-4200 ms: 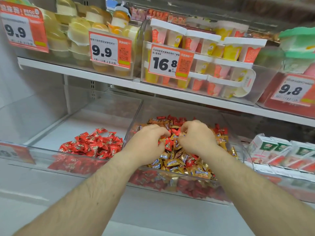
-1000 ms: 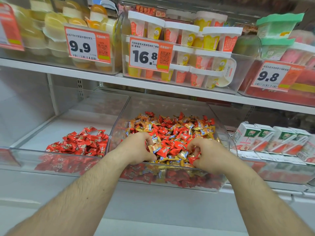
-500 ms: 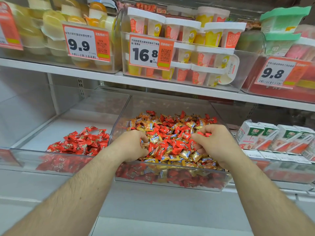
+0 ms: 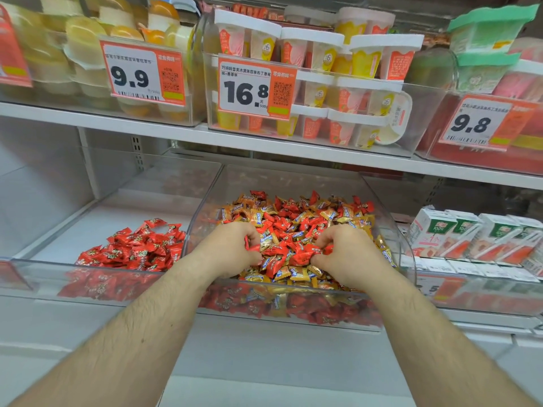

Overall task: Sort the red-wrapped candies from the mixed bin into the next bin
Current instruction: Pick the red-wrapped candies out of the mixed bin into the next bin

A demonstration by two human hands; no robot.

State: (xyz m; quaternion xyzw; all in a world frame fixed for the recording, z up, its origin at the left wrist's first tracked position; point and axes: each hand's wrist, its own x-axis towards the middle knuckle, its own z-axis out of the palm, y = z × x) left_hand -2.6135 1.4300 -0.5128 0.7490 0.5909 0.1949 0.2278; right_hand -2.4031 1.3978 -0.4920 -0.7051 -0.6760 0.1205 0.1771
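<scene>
In the middle of the lower shelf sits the mixed bin (image 4: 390, 230), a clear plastic tub with its long side running away from the person toward the back wall. It is full of red candies (image 4: 286, 223) and gold candies (image 4: 299, 273) all jumbled together, pointing every which way. Both hands are down in the front part of this pile. The left hand (image 4: 230, 252) has its fingers curled in, and it holds a red candy at the fingertips, with a bit of red wrapper poking out by the thumb. The right hand (image 4: 348, 255) is curled too, and its fingers pinch red wrappers at the left side of the hand. The two hands are near each other but not touching, with candies lying between them. Just to the left, touching the mixed bin side by side, is the next bin (image 4: 97, 261), also clear and also long from front to back. A small heap of sorted red candies (image 4: 138, 249) lies in its front right corner, close to the wall it shares with the mixed bin. Its back part shows bare white floor. To the right of the mixed bin stand little juice cartons (image 4: 470, 235) in a row. On the shelf above are tubs of pudding cups (image 4: 311, 83) and yellow jelly cups (image 4: 79, 45), with orange price tags reading 9.9 (image 4: 142, 73), 16.8 (image 4: 255, 88) and 9.8 (image 4: 482, 123).
</scene>
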